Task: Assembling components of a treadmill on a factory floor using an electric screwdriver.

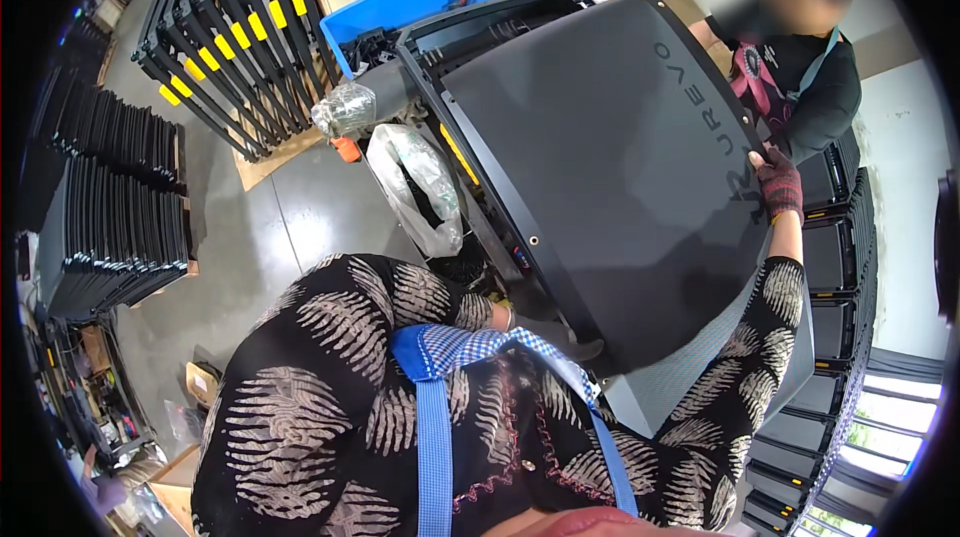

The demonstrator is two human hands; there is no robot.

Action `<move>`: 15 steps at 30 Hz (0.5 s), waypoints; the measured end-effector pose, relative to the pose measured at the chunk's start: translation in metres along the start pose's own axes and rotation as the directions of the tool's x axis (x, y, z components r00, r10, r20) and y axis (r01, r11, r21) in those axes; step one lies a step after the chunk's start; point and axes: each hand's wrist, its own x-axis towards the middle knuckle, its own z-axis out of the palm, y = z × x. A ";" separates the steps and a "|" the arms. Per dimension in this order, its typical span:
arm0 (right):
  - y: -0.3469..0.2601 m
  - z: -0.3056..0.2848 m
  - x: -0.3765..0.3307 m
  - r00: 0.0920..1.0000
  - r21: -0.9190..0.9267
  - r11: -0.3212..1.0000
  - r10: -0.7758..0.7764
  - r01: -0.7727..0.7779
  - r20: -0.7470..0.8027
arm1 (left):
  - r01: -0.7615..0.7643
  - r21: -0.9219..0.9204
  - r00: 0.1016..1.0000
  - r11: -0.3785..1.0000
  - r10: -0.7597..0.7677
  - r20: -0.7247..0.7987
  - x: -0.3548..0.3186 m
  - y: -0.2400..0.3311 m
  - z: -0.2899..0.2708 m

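Observation:
A large dark grey board point(610, 137) with a smooth face and pale lettering lies slanted across a black frame point(490, 177). It looks like a treadmill deck. At its right edge my right hand point(778, 187), in a dark red and black glove, is closed with the thumb on top. My left hand point(570, 339), in a dark grey glove, grips the near left corner; its fingers are partly hidden. A light grey textured sheet point(660, 387) shows under the near edge.
A co-worker point(800, 67) stands at the far right by the board. Behind the frame sits a blue bin point(410, 5) of dark parts. Plastic-wrapped pieces point(415, 182) lie left of the frame. Black frames with yellow tags point(235, 47), stacked panels point(120, 227) and racked decks point(830, 257) stand around.

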 end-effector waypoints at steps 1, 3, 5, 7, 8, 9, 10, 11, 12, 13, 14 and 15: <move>0.004 0.003 -0.001 1.000 0.013 1.000 0.010 -0.010 0.005 | -0.004 0.324 1.000 0.946 0.010 -0.016 0.000 0.006 0.001; 0.010 0.007 0.000 1.000 0.026 0.999 0.022 -0.022 0.011 | 0.014 0.175 1.000 0.985 -0.012 -0.013 0.001 0.007 -0.003; 0.016 0.008 0.005 0.999 0.040 0.999 0.033 -0.034 0.035 | 0.050 -0.129 0.999 0.990 -0.050 0.001 0.002 0.004 -0.007; 0.022 0.009 0.002 0.997 0.046 0.997 0.052 -0.055 0.048 | 0.084 -0.420 0.997 0.903 -0.075 0.036 0.002 0.004 -0.017; 0.018 0.007 0.000 0.998 0.051 0.997 0.052 -0.053 0.038 | 0.102 -0.550 0.995 0.829 -0.089 0.051 0.002 0.007 -0.024; 0.013 0.005 -0.003 0.998 0.054 0.997 0.052 -0.054 0.030 | 0.120 -0.668 0.993 0.734 -0.099 0.070 0.001 0.010 -0.030; 0.008 0.003 -0.003 0.999 0.059 0.997 0.050 -0.051 0.018 | 0.120 -0.667 0.993 0.735 -0.099 0.069 0.001 0.014 -0.038; 0.002 0.001 -0.004 0.999 0.059 0.997 0.050 -0.051 0.019 | 0.184 -0.686 0.982 0.704 -0.154 0.105 0.001 0.019 -0.046; -0.004 0.000 -0.006 0.998 0.061 0.997 0.047 -0.049 0.044 | 0.247 -0.704 0.968 0.666 -0.208 0.142 0.001 0.024 -0.052; -0.009 0.000 -0.008 0.997 0.063 0.997 0.043 -0.047 0.071 | 0.308 -0.720 0.948 0.622 -0.260 0.181 0.001 0.026 -0.054; -0.012 -0.003 -0.007 0.995 0.064 0.997 0.039 -0.045 0.091 | 0.306 -0.719 0.949 0.624 -0.258 0.180 0.002 0.025 -0.056; -0.011 -0.003 -0.005 0.995 0.062 0.997 0.039 -0.045 0.091 | 0.363 -0.690 0.931 0.627 -0.280 0.235 0.005 0.025 -0.057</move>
